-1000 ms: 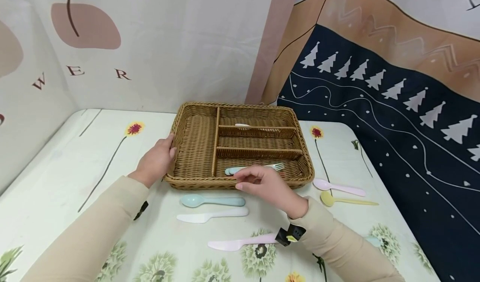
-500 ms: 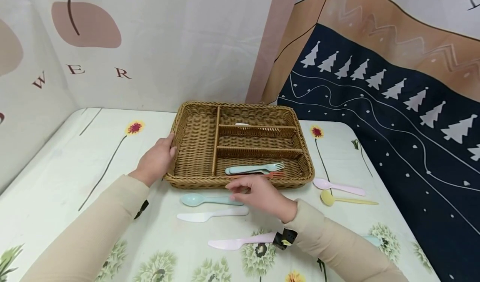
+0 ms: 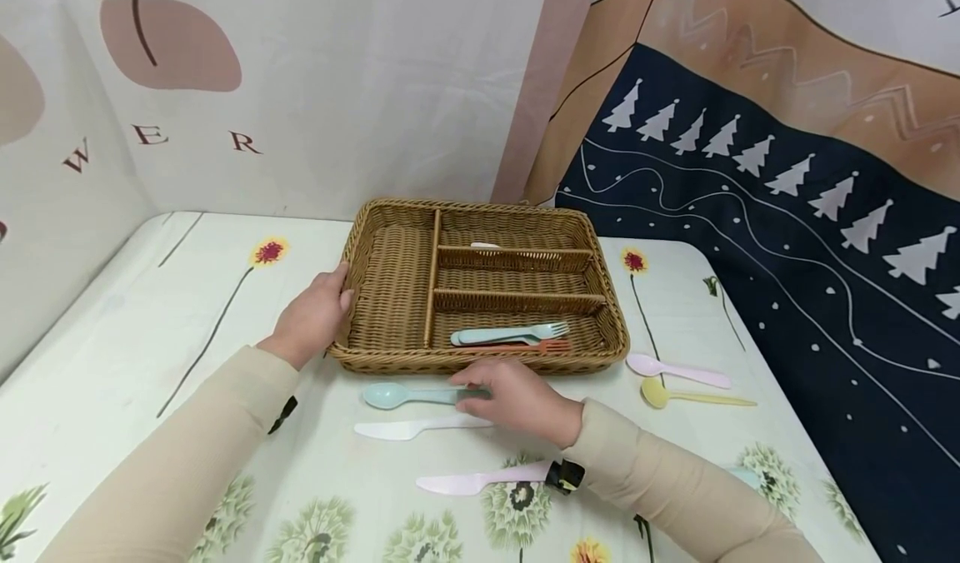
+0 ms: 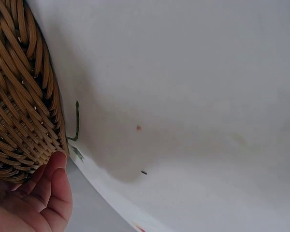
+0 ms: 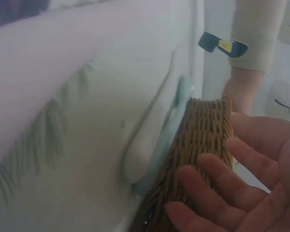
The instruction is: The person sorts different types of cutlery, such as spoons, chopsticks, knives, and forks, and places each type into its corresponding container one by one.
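Observation:
A brown wicker basket (image 3: 393,284) with several compartments stands at the back of the table. At its left side my left hand (image 3: 311,317) grips the wall; the left wrist view shows curled fingers (image 4: 58,193) against the weave. My right hand (image 3: 521,401) hovers just in front of the basket, over the handle end of a light blue spoon (image 3: 386,396). Its fingers (image 5: 217,174) are spread and loosely bent, with nothing between them. A white knife (image 3: 393,430) lies just below the spoon, its handle end partly hidden by that hand. Nearer me lies a pink knife (image 3: 453,485).
Light blue forks (image 3: 510,335) and an orange fork (image 3: 553,346) lie in the basket's front right compartment. A white piece (image 3: 483,245) shows in the back one. To the right are a pink spoon (image 3: 686,372) and a yellow spoon (image 3: 656,393). My right sleeve partly covers another light blue piece (image 3: 745,477).
My right hand has moved down and left from the basket's front rim to the light blue spoon's handle, uncovering the forks. My left hand has kept its grip on the basket.

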The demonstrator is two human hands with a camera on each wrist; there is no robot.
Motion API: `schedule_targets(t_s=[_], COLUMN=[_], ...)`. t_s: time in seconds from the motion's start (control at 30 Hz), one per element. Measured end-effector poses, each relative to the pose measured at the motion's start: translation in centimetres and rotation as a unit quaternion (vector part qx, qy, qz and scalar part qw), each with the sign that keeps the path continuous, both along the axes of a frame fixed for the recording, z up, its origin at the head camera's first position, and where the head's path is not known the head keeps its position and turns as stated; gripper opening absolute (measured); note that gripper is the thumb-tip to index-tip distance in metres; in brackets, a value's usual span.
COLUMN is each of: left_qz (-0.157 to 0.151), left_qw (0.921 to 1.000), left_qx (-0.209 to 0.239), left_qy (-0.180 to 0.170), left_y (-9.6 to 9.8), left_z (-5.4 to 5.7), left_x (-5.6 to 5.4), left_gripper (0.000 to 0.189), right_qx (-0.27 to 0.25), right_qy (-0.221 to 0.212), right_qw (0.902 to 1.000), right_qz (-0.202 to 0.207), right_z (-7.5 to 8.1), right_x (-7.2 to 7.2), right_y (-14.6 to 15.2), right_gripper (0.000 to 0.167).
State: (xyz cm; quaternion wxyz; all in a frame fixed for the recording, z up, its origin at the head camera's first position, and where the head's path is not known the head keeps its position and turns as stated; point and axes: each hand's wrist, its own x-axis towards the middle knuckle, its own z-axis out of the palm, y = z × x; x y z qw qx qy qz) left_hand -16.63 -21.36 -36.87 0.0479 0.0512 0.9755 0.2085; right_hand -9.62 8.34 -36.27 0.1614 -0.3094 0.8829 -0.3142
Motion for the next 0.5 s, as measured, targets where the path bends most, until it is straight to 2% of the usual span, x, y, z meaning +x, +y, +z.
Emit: schedule_targets(t_s=[0.23,0.5], left_qz=[-0.001,0.0], left_qw=[1.0,1.0], left_qx=[0.002,0.005], left_qy=[0.002,-0.001], left_y=[0.0,0.0], left_z=[0.0,0.0], left_x=[0.0,0.0], left_gripper=[0.055,0.055], right_qx=[0.064,0.096], right_qy=[0.045,0.085], right_qw=[0.9966,0.9902], right_qz=[0.024,0.056], right_z=[-0.2,-0.7], right_x=[0.3,0.2], right_y=[-0.5,-1.2], right_gripper=[0.036,0.036])
